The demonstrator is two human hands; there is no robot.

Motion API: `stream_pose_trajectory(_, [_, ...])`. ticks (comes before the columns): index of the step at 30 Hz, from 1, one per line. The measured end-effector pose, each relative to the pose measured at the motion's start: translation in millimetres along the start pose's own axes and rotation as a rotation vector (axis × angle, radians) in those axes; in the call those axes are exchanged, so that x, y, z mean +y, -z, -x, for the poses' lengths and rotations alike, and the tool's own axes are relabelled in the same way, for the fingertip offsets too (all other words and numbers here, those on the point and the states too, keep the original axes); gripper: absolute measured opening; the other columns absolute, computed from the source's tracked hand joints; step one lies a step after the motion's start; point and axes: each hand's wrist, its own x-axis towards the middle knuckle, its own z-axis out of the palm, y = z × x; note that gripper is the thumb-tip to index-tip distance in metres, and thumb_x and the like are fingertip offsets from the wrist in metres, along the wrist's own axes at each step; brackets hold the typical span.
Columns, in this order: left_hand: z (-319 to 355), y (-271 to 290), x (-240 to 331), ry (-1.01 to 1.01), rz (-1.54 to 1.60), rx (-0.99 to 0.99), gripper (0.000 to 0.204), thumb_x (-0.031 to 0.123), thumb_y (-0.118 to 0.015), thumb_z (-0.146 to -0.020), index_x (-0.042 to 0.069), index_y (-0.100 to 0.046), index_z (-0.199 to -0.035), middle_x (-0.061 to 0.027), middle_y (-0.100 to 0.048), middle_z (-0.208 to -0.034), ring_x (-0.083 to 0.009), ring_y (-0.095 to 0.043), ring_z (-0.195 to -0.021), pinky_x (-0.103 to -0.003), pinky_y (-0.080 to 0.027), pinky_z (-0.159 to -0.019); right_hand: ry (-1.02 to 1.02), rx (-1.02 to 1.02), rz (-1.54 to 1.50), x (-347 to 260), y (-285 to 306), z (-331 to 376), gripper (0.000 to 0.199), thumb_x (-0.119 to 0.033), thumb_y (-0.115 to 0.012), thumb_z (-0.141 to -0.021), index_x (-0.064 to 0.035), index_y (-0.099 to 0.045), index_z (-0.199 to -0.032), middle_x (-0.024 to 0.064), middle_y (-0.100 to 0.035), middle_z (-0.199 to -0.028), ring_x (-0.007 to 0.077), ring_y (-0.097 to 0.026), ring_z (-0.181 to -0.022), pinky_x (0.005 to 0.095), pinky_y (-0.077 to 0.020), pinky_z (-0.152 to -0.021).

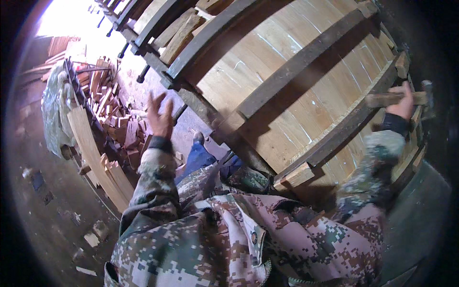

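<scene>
My right hand (404,103) is closed round the wooden handle of a hammer (379,99), over the right side of a wide panel of pale boards (287,95). The hammer's metal head sticks out beyond my hand on the right. To the left, my left hand (160,117) is raised with its fingers apart and nothing in it, near a clamp screw handle (180,113). Dark bars (306,62) lie across the panel, and whitish streaks mark its boards. A short wood block (295,176) sits at the near end of the closest bar.
Left of me, offcuts (107,98) are heaped on the floor beside a long plank (91,138) and crumpled clear plastic sheeting (57,110). More clamp bars with screw ends (142,74) and loose wood pieces (181,36) are at the far left of the panel.
</scene>
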Motion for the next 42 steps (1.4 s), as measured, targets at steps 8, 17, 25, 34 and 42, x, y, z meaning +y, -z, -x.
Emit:
stream_pose_trajectory(8, [61.0, 85.6, -52.5, 0.216, 0.132, 0.107, 0.074, 0.0, -0.068, -0.092, -0.003, -0.031, -0.156, -0.0195, -0.067, -0.123, -0.0249, -0.065, -0.116, -0.036, -0.05, -0.102, -0.424, -0.964, 0.955, 255.6, -31.3, 216.7, 0.042, -0.006, -0.075, -0.075, 0.0026, -0.057, -0.112, 0.0129, -0.065, -0.078, 0.0203, -0.063, -0.049, 0.0378, -0.0482, -0.04])
stream_pose_trajectory(17, [-152.2, 22.1, -65.3, -0.316, -0.005, -0.163, 0.052, 0.016, -0.071, -0.096, -0.001, -0.054, -0.142, -0.0137, -0.07, -0.13, -0.025, -0.066, -0.122, -0.039, -0.053, -0.102, -0.323, -0.782, 1.333, 199.5, -89.3, 254.9, 0.041, -0.017, -0.08, -0.075, 0.0033, -0.066, -0.108, 0.0216, -0.073, -0.093, 0.0336, -0.073, -0.084, 0.045, -0.0573, -0.076])
stream_pose_trajectory(25, [-304.2, -70.3, -112.8, -0.4, -0.753, -0.581, 0.062, 0.021, -0.08, -0.074, 0.012, -0.056, -0.13, -0.0205, -0.059, -0.125, -0.0406, -0.059, -0.116, -0.054, -0.056, -0.09, -0.551, 0.105, 0.556, 241.0, -179.9, 443.3, 0.025, -0.009, -0.074, -0.075, -0.0024, -0.061, -0.096, 0.0102, -0.064, -0.071, 0.0233, -0.062, -0.051, 0.0377, -0.0489, -0.048])
stream_pose_trajectory(34, [-332.3, -37.7, -121.7, 0.002, 0.129, -0.849, 0.069, 0.035, -0.069, -0.088, -0.001, -0.051, -0.144, -0.0214, -0.071, -0.107, -0.0309, -0.071, -0.099, -0.045, -0.055, -0.092, -0.598, 0.147, 0.351, 245.2, -267.9, 511.1, 0.023, -0.008, -0.072, -0.078, -0.0018, -0.056, -0.094, 0.0095, -0.057, -0.064, 0.0242, -0.057, -0.047, 0.0365, -0.0487, -0.048])
stream_pose_trajectory(42, [-327.5, -0.9, -109.7, 0.172, 0.691, -0.962, 0.04, 0.022, -0.057, -0.096, 0.0, -0.066, -0.128, -0.009, -0.071, -0.118, -0.0215, -0.066, -0.107, -0.04, -0.053, -0.094, -0.529, -0.099, 0.491, 276.5, -254.4, 505.2, 0.021, -0.017, -0.072, -0.082, -0.0024, -0.057, -0.086, 0.0093, -0.059, -0.064, 0.0234, -0.058, -0.049, 0.037, -0.048, -0.049])
